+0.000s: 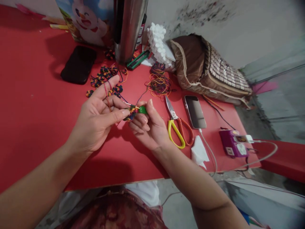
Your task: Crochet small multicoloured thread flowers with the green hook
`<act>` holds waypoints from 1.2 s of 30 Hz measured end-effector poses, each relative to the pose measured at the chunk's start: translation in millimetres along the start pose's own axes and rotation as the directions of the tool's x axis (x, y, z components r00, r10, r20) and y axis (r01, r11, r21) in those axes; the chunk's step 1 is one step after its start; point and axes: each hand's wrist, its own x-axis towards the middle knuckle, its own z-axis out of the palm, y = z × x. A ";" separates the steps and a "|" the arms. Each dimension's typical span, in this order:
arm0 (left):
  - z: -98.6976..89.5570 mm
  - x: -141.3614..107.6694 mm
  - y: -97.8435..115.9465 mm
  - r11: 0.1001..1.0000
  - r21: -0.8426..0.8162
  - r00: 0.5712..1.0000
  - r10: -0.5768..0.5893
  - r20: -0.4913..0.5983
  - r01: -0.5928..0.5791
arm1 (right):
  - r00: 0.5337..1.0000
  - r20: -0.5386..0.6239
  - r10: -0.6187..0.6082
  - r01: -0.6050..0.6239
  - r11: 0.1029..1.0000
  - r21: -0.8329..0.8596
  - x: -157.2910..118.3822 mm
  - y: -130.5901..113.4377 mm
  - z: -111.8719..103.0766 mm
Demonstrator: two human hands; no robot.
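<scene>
My left hand point(95, 117) pinches a small multicoloured crochet piece point(130, 115) between thumb and fingers. A strand of yarn point(106, 94) loops over its raised index finger. In my right hand point(150, 122) is a crochet hook with a green handle point(142, 109), its thin metal shaft at the edge of the crochet piece. Beyond my hands lie several small crocheted flowers point(102, 76) in dark blue, green and orange. A loose tangle of multicoloured yarn point(160, 83) rests past my right hand, and a dark strand runs from it toward the piece.
Right of my hands lie scissors point(175, 119) with yellow and red handles, a phone point(194, 112) on a white cable, a tissue point(199, 152) and a purple power adapter point(232, 143). Behind are a black phone-like object point(79, 64), a steel cylinder point(131, 31), a green cutter point(138, 60) and a brown cushion point(209, 68).
</scene>
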 end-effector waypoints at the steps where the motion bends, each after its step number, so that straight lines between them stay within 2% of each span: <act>1: -0.1 -0.2 -0.7 1.000 0.000 1.000 0.003 0.010 -0.003 | 1.000 0.002 0.021 -0.021 0.999 0.027 0.4 -1.3 -0.1; 6: -2.2 -1.6 -1.7 0.999 0.038 0.997 0.012 0.071 -0.015 | 0.996 -0.029 0.089 -0.087 0.994 0.066 2.3 -6.7 -4.1; 12: -5.2 -1.4 0.6 0.998 0.070 0.992 -0.002 0.124 -0.007 | 0.999 0.015 0.032 -0.032 0.999 0.001 4.6 -13.3 -13.6; 17: -5.0 -1.9 -6.1 0.999 0.013 0.990 0.027 0.139 -0.029 | 1.000 0.013 0.012 -0.012 0.999 -0.041 3.3 -12.1 -13.7; 20: -5.0 -1.9 -5.8 1.000 0.004 0.991 -0.014 0.131 0.013 | 1.000 0.011 0.023 -0.022 0.999 -0.048 3.0 -10.7 -13.6; 25: -5.8 -1.1 2.6 0.992 0.003 0.979 -0.128 0.158 0.129 | 0.997 0.076 -0.001 0.009 0.994 -0.109 4.2 -13.7 -19.4; 27: -6.1 -1.1 4.3 0.989 0.043 0.974 -0.147 0.175 0.142 | 0.998 0.057 -0.019 0.028 0.986 -0.164 4.4 -16.4 -21.0; 32: -6.0 -2.4 3.2 0.985 0.111 0.967 -0.151 0.205 0.130 | 0.996 -0.076 -0.040 0.019 0.964 -0.266 2.2 -22.2 -17.6; 36: -4.1 -3.7 2.4 0.981 0.145 0.965 -0.160 0.206 0.132 | 0.991 -0.107 -0.080 0.045 0.953 -0.298 0.3 -25.6 -14.3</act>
